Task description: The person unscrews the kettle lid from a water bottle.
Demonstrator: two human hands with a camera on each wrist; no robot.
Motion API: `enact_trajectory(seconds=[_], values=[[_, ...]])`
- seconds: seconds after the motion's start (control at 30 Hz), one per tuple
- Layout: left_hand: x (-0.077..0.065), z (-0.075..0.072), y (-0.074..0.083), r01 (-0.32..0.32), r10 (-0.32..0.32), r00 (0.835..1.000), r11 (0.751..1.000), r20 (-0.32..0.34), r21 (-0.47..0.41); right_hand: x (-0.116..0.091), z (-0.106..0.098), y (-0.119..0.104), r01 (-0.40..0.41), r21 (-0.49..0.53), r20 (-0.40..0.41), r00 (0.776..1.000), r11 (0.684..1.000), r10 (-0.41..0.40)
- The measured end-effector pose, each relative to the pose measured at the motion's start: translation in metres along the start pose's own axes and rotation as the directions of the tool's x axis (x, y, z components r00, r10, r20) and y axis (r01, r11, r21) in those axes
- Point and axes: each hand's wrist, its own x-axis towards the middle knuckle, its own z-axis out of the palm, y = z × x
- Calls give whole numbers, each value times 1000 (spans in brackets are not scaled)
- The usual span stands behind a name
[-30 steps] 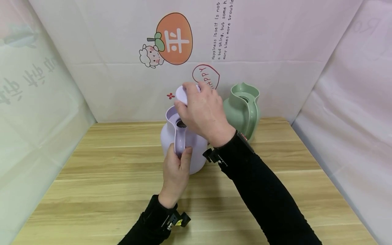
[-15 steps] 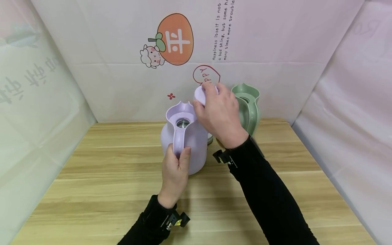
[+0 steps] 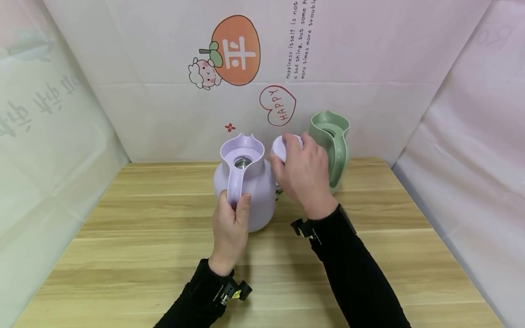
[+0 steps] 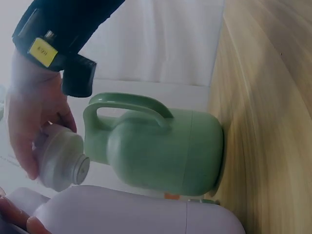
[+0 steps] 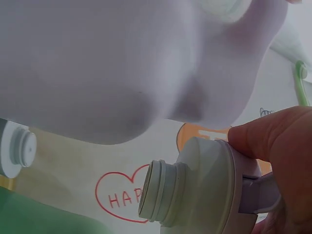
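Observation:
My left hand (image 3: 229,228) grips the handle of a lilac thermos jug (image 3: 262,196), which stands upright on the table with its round mouth uncovered. To the right of that jug, my right hand (image 3: 305,177) holds its lilac stopper lid (image 3: 280,149) in the air. In the right wrist view, thumb and fingers hold the top of the lid (image 5: 204,190), and its pale threaded plug sticks out. A green thermos jug (image 3: 321,136) stands behind the right hand, its mouth also uncovered.
Another pale stopper (image 5: 17,148) shows low at the left of the right wrist view, beyond the lilac jug. The wood-grain table (image 3: 143,237) ends at a printed white cloth (image 3: 164,123) behind, with more cloth at both sides.
My right hand has carried the lid rightward and down, away from the lilac jug's mouth, which now shows fully. The left hand still grips the handle.

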Motion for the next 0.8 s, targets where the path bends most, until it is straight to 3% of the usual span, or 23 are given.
enact_trajectory(seconds=[0.17, 0.5, 0.8], values=[[3, -2, -3, 8, -8, 1000, 1000, -6, 1, -14, 9, 2, -9, 7, -16, 1000, 1000, 9], [8, -7, -7, 3, -2, 1000, 1000, -27, 19, -35, 23, 2, -130, 7, 132, 983, 991, 128], [13, -12, -12, 5, -4, 999, 1000, -48, 27, -49, 36, 3, -131, 27, 128, 984, 991, 127]])
